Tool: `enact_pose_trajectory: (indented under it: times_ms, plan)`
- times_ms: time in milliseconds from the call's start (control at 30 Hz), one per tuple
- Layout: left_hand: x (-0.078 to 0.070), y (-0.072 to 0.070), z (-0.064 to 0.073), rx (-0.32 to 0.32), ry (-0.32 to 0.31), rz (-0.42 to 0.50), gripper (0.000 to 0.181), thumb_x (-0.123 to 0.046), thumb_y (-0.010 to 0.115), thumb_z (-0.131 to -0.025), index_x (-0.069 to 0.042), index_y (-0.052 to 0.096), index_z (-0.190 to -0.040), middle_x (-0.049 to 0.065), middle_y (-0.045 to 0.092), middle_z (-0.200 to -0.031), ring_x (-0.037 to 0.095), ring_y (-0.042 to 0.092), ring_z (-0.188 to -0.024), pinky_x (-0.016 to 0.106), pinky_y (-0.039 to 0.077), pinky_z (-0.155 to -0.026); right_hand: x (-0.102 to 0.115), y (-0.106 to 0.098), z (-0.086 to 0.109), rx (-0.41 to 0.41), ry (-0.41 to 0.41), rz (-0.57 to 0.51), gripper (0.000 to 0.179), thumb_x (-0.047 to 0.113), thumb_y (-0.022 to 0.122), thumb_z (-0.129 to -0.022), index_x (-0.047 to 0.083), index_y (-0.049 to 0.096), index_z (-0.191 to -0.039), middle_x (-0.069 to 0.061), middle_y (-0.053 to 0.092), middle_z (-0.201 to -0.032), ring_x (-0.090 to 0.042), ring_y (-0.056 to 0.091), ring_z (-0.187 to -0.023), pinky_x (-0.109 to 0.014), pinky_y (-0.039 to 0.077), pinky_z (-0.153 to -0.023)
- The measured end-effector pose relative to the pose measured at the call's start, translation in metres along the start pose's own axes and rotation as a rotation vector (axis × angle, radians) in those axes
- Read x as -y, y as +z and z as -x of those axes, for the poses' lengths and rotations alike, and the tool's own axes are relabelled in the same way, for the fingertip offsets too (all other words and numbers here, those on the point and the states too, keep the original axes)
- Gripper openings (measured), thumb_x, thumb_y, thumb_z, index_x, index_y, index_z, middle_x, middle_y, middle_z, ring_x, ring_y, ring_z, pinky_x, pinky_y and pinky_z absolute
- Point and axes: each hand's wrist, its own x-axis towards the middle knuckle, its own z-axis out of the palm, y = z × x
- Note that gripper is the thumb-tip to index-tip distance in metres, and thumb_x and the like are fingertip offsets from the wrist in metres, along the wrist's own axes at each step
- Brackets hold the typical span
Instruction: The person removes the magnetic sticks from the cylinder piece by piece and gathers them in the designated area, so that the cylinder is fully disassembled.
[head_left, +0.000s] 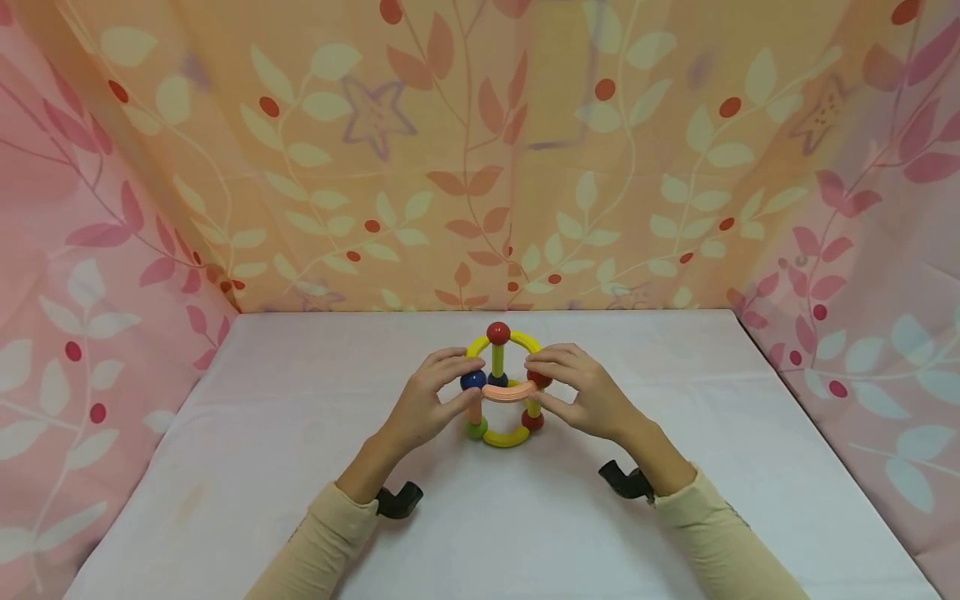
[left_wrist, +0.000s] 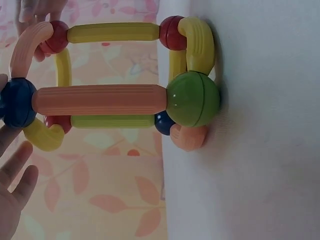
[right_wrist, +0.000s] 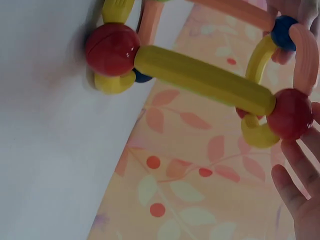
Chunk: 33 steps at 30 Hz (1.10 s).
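A toy frame of coloured balls joined by straight and curved rods stands upright on the white-covered table. My left hand [head_left: 422, 402] pinches its upper blue ball [left_wrist: 19, 102], thumb on the near side and fingers behind. Across from it, my right hand [head_left: 594, 395] pinches an upper red ball [right_wrist: 290, 114] the same way. Between these balls runs a peach curved rod [head_left: 512, 392]. A peach straight rod [left_wrist: 100, 100] drops from the blue ball to a green ball [left_wrist: 192, 99] at the base. Another red ball [head_left: 498, 333] tops the back post, with yellow curved rods either side.
White cloth [head_left: 285, 500] covers the table. Floral curtains [head_left: 480, 167] enclose its back and sides. A black curved wrist fitting [head_left: 400, 501] sits below the left wrist, and another [head_left: 625, 481] by the right.
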Motion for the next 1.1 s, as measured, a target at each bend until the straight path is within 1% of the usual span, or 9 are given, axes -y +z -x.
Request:
enact_pose_trajectory:
  times_ms: [167,367,433,533,600,700,800,967,1100]
  plan:
    - [-0.006,0.002,-0.008,0.014,0.115,-0.084,0.036,-0.018,0.074,-0.087,-0.009,0.068,-0.121,0.005,0.069,-0.123,0.024,0.054,-0.127,0.048,0.046,-0.105,-0.007,-0.004,0.006,-0.017,0.007,0.006,0.044,0.005,0.082,-0.074,0.005,0.07,-0.116,-0.008,0.067,-0.118,-0.025,0.059,-0.114,-0.046,0.054,-0.091]
    - [-0.013,0.01,-0.02,0.035,0.285,-0.142,0.033,-0.021,0.077,-0.084,-0.01,0.072,-0.114,0.002,0.073,-0.113,0.021,0.063,-0.114,0.043,0.047,-0.102,-0.011,-0.003,0.008,-0.043,-0.017,0.017,0.042,0.004,0.081,-0.074,0.004,0.07,-0.115,-0.009,0.068,-0.116,-0.024,0.061,-0.108,-0.039,0.055,-0.088]
    - [-0.015,0.013,-0.023,0.051,0.323,-0.157,0.033,-0.022,0.079,-0.082,-0.01,0.073,-0.112,0.001,0.074,-0.109,0.019,0.065,-0.109,0.041,0.048,-0.1,-0.011,-0.002,0.009,-0.049,-0.021,0.018,0.042,0.004,0.081,-0.074,0.003,0.07,-0.115,-0.009,0.068,-0.116,-0.024,0.062,-0.107,-0.037,0.055,-0.088]
    - [-0.017,0.017,-0.025,0.073,0.365,-0.199,0.034,-0.024,0.081,-0.08,-0.011,0.074,-0.11,-0.001,0.074,-0.106,0.016,0.065,-0.104,0.036,0.05,-0.095,-0.011,0.001,0.009,-0.055,-0.026,0.022,0.044,0.002,0.082,-0.073,0.002,0.069,-0.115,-0.011,0.068,-0.115,-0.025,0.062,-0.106,-0.038,0.056,-0.087]
    - [-0.017,0.019,-0.025,0.072,0.387,-0.226,0.034,-0.024,0.082,-0.079,-0.012,0.075,-0.109,-0.002,0.074,-0.103,0.015,0.065,-0.1,0.034,0.05,-0.091,-0.011,0.002,0.009,-0.06,-0.032,0.024,0.045,0.001,0.083,-0.072,0.001,0.069,-0.115,-0.011,0.068,-0.114,-0.026,0.063,-0.105,-0.04,0.057,-0.086]
    - [-0.017,0.021,-0.024,0.056,0.416,-0.253,0.034,-0.023,0.083,-0.077,-0.013,0.076,-0.108,-0.003,0.075,-0.097,0.014,0.065,-0.093,0.031,0.05,-0.084,-0.011,0.003,0.009,-0.072,-0.039,0.021,0.045,0.0,0.083,-0.071,0.0,0.069,-0.114,-0.012,0.068,-0.113,-0.026,0.064,-0.104,-0.042,0.057,-0.084]
    - [-0.016,0.022,-0.024,0.04,0.428,-0.263,0.033,-0.023,0.084,-0.076,-0.014,0.077,-0.107,-0.004,0.076,-0.093,0.013,0.064,-0.087,0.028,0.049,-0.079,-0.011,0.004,0.01,-0.081,-0.043,0.018,0.045,-0.002,0.083,-0.07,-0.001,0.069,-0.113,-0.013,0.069,-0.113,-0.027,0.065,-0.103,-0.044,0.057,-0.084]
    - [-0.017,0.023,-0.023,0.034,0.426,-0.275,0.03,-0.023,0.083,-0.078,-0.015,0.077,-0.106,-0.005,0.077,-0.09,0.012,0.063,-0.083,0.026,0.048,-0.077,-0.01,0.004,0.009,-0.086,-0.048,0.016,0.044,-0.003,0.082,-0.071,0.0,0.07,-0.113,-0.013,0.069,-0.112,-0.028,0.065,-0.103,-0.043,0.058,-0.084]
    - [-0.018,0.024,-0.023,0.034,0.433,-0.296,0.027,-0.022,0.082,-0.078,-0.018,0.078,-0.104,-0.007,0.076,-0.086,0.011,0.059,-0.08,0.027,0.048,-0.077,-0.011,0.005,0.008,-0.091,-0.05,0.015,0.043,-0.003,0.082,-0.071,0.0,0.07,-0.113,-0.012,0.069,-0.112,-0.027,0.066,-0.103,-0.041,0.058,-0.083]
